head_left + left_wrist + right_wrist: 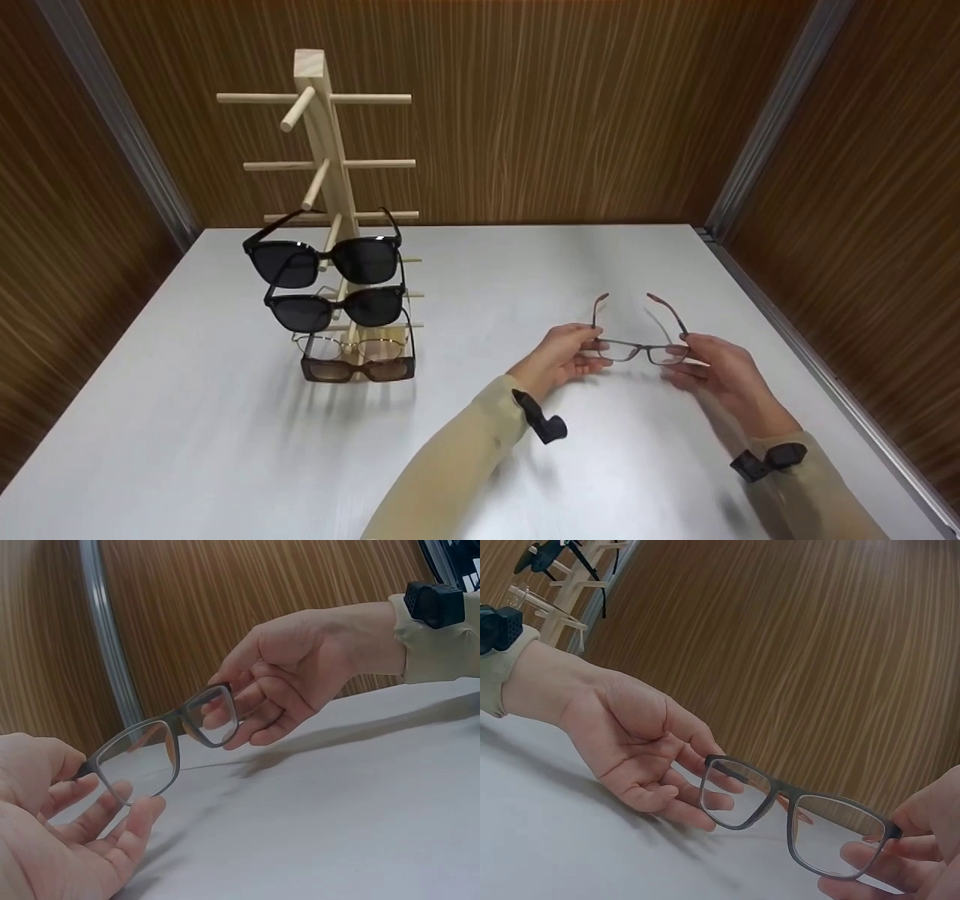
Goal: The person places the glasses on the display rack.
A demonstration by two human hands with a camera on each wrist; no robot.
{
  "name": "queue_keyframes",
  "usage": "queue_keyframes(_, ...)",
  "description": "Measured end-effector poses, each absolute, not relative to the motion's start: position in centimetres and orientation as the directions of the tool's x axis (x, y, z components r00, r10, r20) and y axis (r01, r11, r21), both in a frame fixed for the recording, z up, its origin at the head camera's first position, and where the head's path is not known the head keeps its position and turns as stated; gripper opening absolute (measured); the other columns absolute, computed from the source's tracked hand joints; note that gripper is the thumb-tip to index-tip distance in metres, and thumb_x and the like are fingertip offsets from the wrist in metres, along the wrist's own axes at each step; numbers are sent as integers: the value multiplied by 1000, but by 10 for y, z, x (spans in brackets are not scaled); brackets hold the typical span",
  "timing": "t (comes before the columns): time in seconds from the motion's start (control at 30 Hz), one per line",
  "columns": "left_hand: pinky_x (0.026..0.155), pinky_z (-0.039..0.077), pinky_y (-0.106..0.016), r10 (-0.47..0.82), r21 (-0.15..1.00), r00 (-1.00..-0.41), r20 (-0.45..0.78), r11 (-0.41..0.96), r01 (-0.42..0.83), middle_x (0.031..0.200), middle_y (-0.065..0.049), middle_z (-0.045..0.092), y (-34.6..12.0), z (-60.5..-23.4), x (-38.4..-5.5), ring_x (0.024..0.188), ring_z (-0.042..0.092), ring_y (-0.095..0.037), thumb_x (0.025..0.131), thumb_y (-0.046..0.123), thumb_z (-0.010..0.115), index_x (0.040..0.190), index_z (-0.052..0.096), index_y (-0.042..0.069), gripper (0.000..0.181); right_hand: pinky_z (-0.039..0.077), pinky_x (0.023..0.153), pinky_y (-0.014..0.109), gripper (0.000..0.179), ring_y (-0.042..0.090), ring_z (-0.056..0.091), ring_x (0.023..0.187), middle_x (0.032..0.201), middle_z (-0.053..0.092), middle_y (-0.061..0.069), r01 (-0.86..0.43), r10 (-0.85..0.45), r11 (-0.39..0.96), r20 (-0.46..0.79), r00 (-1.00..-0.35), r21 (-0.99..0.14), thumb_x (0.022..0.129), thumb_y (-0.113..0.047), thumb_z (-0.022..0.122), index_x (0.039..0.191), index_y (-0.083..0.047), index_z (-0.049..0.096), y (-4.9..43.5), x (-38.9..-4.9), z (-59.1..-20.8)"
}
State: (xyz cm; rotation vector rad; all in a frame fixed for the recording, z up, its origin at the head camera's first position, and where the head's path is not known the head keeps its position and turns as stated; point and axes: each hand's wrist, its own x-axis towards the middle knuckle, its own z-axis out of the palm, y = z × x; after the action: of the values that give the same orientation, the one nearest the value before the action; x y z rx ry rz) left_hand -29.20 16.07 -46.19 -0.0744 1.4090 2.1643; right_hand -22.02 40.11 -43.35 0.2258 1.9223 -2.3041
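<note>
A pair of eyeglasses (637,348) with a dark grey frame, clear lenses and brown temple tips is held above the white table by both hands. My left hand (564,355) pinches the hinge corner at the left end, some of its fingers showing behind and below the lens. At the opposite corner my right hand (721,370) pinches the other hinge. The temples are unfolded and point away toward the back wall. In the left wrist view the lenses (141,761) face the camera, and the right hand (289,679) grips the far end.
To the left stands a wooden display rack (330,150) with pegs. It carries black sunglasses (326,262), a second black pair (337,309), thin metal-framed glasses (321,346) and brown-framed sunglasses (358,370). Wood-grain panels (525,112) enclose the white table (225,465).
</note>
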Motion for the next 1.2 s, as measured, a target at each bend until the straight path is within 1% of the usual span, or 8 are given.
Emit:
queue_keyframes(0.23,65,56,-36,414,842,-848,-330,-277,-463,94,-16,66,146,-462,-290,77,68,-32,90,17,61,101,62,6,15,50,85,42,18,25,65,90,98,68,7,198,-23,-146,-197,-980,-969,96,-22,54,108,-9,56,390,-218,-434)
queue_keyframes(0.47,64,56,-35,418,844,-840,-347,-252,-474,96,-15,66,132,-459,-285,78,68,-31,90,19,62,103,61,7,17,48,88,42,18,26,65,91,99,68,7,176,-44,-141,-172,-984,-974,97,-21,52,109,-9,55,379,-215,-434)
queue_keyframes(0.7,64,55,-33,453,816,-823,-341,-293,-499,99,-17,66,118,-455,-280,81,67,-33,90,18,63,104,61,7,18,52,84,37,15,24,66,88,97,69,5,143,-27,-118,-141,-990,-983,96,-21,53,106,-11,57,369,-212,-428)
queue_keyframes(0.87,66,55,-34,444,818,-829,-339,-296,-493,101,-17,65,109,-450,-276,82,67,-33,89,19,64,105,61,7,20,52,83,38,23,24,66,88,97,69,5,136,-16,-93,-135,-991,-986,95,-22,55,111,-7,51,360,-208,-422)
queue_keyframes(0.97,68,55,-34,442,820,-830,-340,-293,-492,106,-19,64,102,-447,-273,83,67,-33,88,20,64,105,61,8,21,52,83,39,27,25,66,90,97,69,6,137,-21,-93,-135,-991,-986,95,-23,55,114,-5,49,354,-207,-420)
queue_keyframes(1.1,69,55,-34,449,823,-831,-328,-296,-485,111,-21,62,92,-444,-268,84,67,-33,89,20,64,107,61,8,22,53,81,38,24,25,66,89,98,69,8,129,-33,-111,-126,-991,-985,95,-23,55,112,-6,51,347,-204,-419)
queue_keyframes(1.2,68,55,-34,441,826,-838,-320,-304,-475,109,-20,62,86,-442,-262,83,67,-33,89,19,63,109,61,6,24,53,81,39,20,26,67,88,97,69,10,126,-52,-132,-120,-991,-983,96,-21,54,110,-7,53,342,-203,-418)
